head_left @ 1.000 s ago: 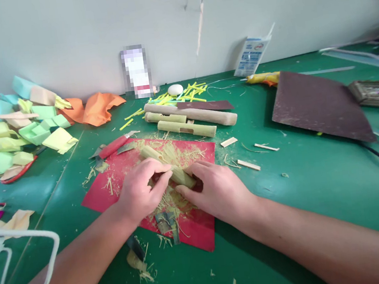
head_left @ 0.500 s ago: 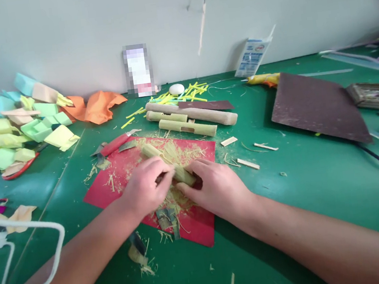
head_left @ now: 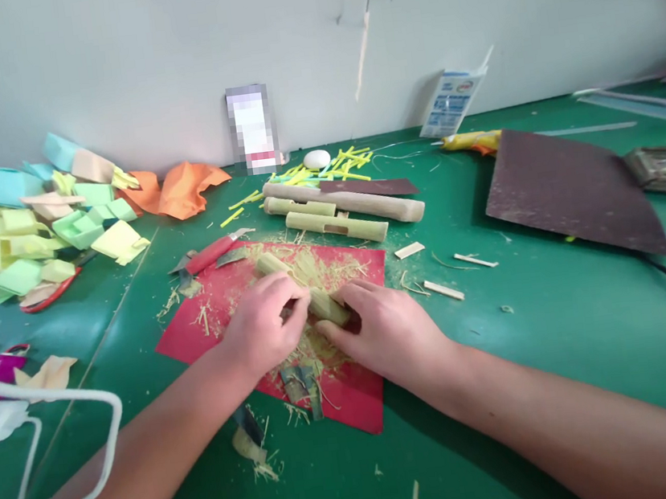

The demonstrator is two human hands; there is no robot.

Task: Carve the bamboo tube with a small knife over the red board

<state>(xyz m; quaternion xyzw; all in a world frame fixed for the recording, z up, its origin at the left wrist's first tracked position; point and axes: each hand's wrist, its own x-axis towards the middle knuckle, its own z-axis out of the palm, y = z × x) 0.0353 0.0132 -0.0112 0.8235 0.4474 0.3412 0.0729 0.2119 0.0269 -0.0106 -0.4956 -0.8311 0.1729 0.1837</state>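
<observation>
A short pale-green bamboo tube (head_left: 328, 308) with a cut-out in its side lies slantwise over a red sheet (head_left: 361, 408). My right hand (head_left: 387, 320) is wrapped round its near end, thumb along the lower side. My left hand (head_left: 268, 314) is closed in a pinch at the tube's middle, by the cut-out; whatever is between its fingertips is hidden. Pale shavings and dust (head_left: 344, 266) cover much of the sheet. A red-handled craft knife (head_left: 212, 254) lies past my left hand. Dark scraps (head_left: 301, 387) lie in front of the tube.
Behind the sheet lie other bamboo pieces (head_left: 339, 226), a longer stick (head_left: 364, 202) and yellow strips (head_left: 353, 168). Folded papers (head_left: 22, 239) pile up at left, near a white cable (head_left: 117, 438). A brown sheet (head_left: 569, 192) lies at right. A phone (head_left: 251, 130) leans on the wall.
The whole view has shifted slightly, so everything appears a little further right. Both hands keep the same hold at the bamboo tube.
</observation>
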